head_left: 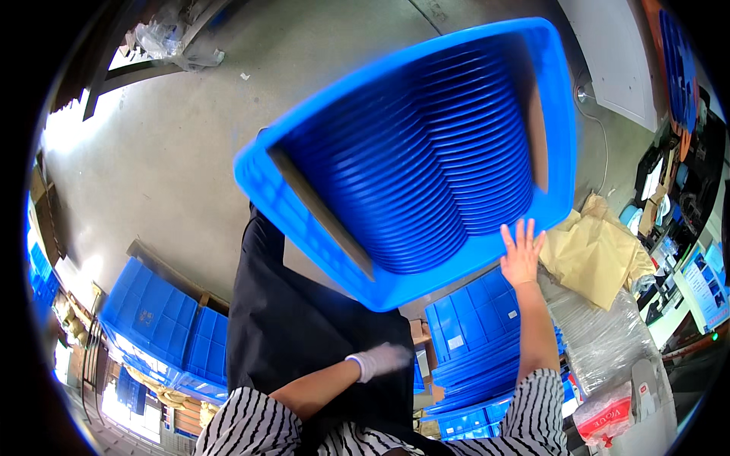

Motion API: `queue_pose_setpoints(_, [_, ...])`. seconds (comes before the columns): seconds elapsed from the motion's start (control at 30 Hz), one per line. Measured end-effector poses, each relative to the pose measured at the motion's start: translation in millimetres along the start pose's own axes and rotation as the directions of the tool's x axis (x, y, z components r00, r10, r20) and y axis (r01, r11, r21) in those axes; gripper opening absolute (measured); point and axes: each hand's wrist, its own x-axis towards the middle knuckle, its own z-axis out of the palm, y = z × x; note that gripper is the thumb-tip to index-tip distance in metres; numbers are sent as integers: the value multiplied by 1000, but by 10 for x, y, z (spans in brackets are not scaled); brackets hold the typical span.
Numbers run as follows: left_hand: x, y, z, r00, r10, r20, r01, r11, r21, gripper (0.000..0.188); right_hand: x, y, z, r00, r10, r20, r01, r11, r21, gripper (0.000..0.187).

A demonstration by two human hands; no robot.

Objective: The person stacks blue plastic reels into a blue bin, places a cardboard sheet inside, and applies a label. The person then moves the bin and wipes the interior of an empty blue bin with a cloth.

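Note:
A big blue plastic bin (411, 292) tilts in front of me. Inside it stand two side-by-side rows of thin, dark blue curved pieces (426, 171), packed closely on edge; their exact kind I cannot make out. Brown cardboard strips (319, 213) line two opposite inner sides. My bare right hand (522, 254) reaches to the bin's near right rim, its fingers spread and seemingly touching it. Over my black apron is my left hand (385, 360) in a white glove, apart from the bin. Motion smears its fingers.
Stacked blue bins (156, 315) stand at the lower left. Below my right hand are blue lids or panels (475, 319). Brown paper (597, 251) and clear plastic wrap (608, 323) lie to the right. A white panel (612, 53) stands at the far right.

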Motion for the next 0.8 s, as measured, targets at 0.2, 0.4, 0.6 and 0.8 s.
queue_pose_setpoints(0.2, [436,-87,-2050,751,-518,-410,162,747,-645,28,-14,-503,-573,904,380,-195,-15,484,875,90])
queue_pose_setpoints(0.4, [437,-850,-3883,586,-676,-446,-326,307,-894,42,1082,-1783,-1855,935,339,-101,309,-641,703,99])
queue_pose_setpoints(0.6, [308,-1157,-4388,573,-695,-434,-482,143,-865,22,1741,-2004,-2110,966,225,-127,239,-594,768,96])
queue_pose_setpoints(0.8, [312,-1545,-4649,511,-744,-431,-473,175,-863,16,2206,-1990,-2281,988,145,-52,101,-354,930,84])
